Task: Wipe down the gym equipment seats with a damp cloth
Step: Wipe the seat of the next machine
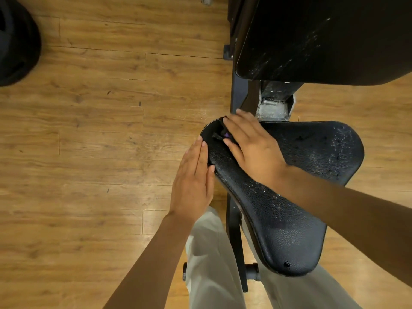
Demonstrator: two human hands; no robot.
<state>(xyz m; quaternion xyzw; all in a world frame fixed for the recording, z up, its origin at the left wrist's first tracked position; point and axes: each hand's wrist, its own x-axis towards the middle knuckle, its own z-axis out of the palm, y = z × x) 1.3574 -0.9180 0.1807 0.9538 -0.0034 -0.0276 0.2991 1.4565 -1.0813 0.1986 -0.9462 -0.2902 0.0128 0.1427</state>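
Near end of seat: the narrow end of the black seat pad [287, 241], closest to the person's light trousers [211, 264], looks mostly dark and smooth, with only a few pale specks; by my reading this part is largely done.
Left hand: the left hand [192, 181] lies flat with straight fingers against the seat's left edge, holding nothing, apparently steadying the pad.
Right hand: the right hand [249, 148] presses palm-down on the seat's far left corner, fingers spread and nearly straight, not curled round anything.
Cloth: a dark cloth [219, 136] with a bit of purple shows just past the right fingertips, pinned between hand and seat; most of it is hidden under the palm.
Far right of seat: the wide right lobe is sprinkled with white specks, whether droplets or dust I cannot tell, so it probably needs a pass.
Backrest: the black backrest pad [323, 41] beyond carries white streaks and specks, and seems unwiped.
Overall: roughly midway on this bench.
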